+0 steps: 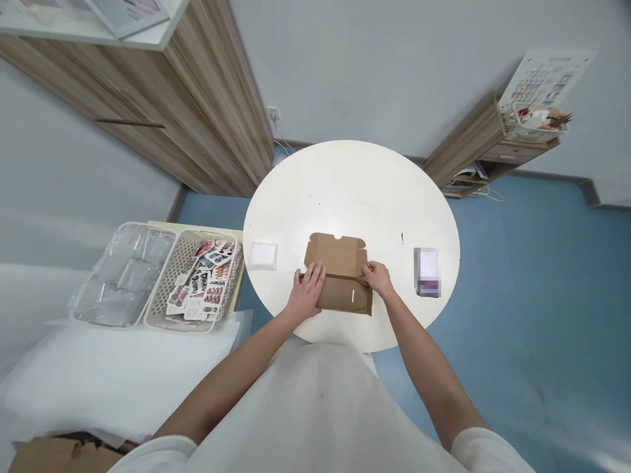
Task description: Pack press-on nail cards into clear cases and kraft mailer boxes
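A brown cardboard mailer box lies partly folded near the front of the round white table, its lid panel spread away from me with side flaps out. My left hand rests on the left side of the box, fingers stretched over the fold line. At the right end of that fold, my right hand pinches a cardboard side flap between thumb and fingers. A small white slot shows in the nearer panel. Part of the box's left edge is hidden under my left hand.
On the round table, a white square packet lies left and a pale box with a purple end lies right. Baskets of printed cards and clear plastic packs stand left. A wooden cabinet rises behind.
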The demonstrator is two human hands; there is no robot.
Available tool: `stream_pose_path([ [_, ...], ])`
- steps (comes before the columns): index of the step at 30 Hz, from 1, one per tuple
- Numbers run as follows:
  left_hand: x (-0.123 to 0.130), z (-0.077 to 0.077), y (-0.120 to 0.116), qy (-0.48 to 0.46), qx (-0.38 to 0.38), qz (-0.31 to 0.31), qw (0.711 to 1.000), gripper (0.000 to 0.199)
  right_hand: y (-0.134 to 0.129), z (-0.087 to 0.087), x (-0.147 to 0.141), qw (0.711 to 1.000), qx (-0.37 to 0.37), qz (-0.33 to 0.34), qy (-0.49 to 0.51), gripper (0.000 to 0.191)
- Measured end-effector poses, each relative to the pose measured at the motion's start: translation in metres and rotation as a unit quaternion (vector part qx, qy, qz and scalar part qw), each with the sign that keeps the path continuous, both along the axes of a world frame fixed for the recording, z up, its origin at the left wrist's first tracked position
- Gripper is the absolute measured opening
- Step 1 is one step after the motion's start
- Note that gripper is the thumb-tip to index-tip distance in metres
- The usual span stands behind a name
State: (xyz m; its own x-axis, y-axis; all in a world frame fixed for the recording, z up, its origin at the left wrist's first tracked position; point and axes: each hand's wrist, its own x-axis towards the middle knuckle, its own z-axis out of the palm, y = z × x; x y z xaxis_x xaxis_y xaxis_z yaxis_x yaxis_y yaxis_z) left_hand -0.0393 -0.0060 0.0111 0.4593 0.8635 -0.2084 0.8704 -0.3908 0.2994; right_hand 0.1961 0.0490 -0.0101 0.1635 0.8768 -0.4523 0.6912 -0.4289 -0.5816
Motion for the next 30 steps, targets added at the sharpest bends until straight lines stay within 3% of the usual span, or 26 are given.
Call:
stream_pose_path([
  [2, -0.001, -0.001, 0.002, 0.004, -0.004, -0.012, 1.000, 0.106, -0.009, 0.008, -0.006, 1.000, 0.000, 0.012, -0.025, 0.025],
  [4, -0.002, -0.002, 0.002, 0.009, -0.003, -0.024, 1.000, 0.104, -0.022, 0.016, -0.013, 0.996, 0.054, 0.016, -0.065, 0.028],
  [6, -0.004, -0.003, 0.001, 0.019, 0.005, -0.035, 0.999, 0.101, -0.038, 0.022, -0.021, 0.980, 0.147, 0.048, -0.123, 0.053],
  [8, -0.006, -0.003, -0.002, 0.032, 0.014, -0.047, 0.998, 0.098, -0.057, 0.025, -0.030, 0.959, 0.187, 0.161, -0.140, 0.078],
  [11, -0.011, -0.001, -0.006, 0.042, 0.020, -0.066, 0.997, 0.099, -0.081, 0.021, -0.044, 0.914, 0.128, 0.343, -0.177, 0.099],
  [14, -0.024, -0.002, -0.015, 0.016, 0.018, -0.056, 0.998, 0.108, -0.094, 0.013, -0.054, 0.896, 0.063, 0.364, -0.245, 0.112],
  [17, -0.050, -0.011, -0.027, -0.053, -0.001, 0.059, 0.997, 0.111, -0.099, 0.008, -0.060, 0.897, 0.044, 0.346, -0.272, 0.113],
  [21, -0.086, -0.033, -0.038, -0.190, -0.116, 0.279, 0.934, 0.064, -0.104, 0.007, -0.063, 0.901, 0.045, 0.340, -0.266, 0.113],
  [23, -0.093, -0.042, -0.037, -0.256, -0.140, 0.307, 0.906, 0.045, -0.106, 0.008, -0.065, 0.903, 0.043, 0.337, -0.263, 0.113],
  [25, -0.093, -0.047, -0.034, -0.283, -0.143, 0.314, 0.895, 0.040, -0.109, 0.007, -0.068, 0.906, 0.040, 0.333, -0.260, 0.114],
  [30, -0.083, -0.051, -0.031, -0.352, -0.192, 0.353, 0.845, 0.063, -0.111, 0.007, -0.074, 0.911, 0.028, 0.325, -0.253, 0.115],
])
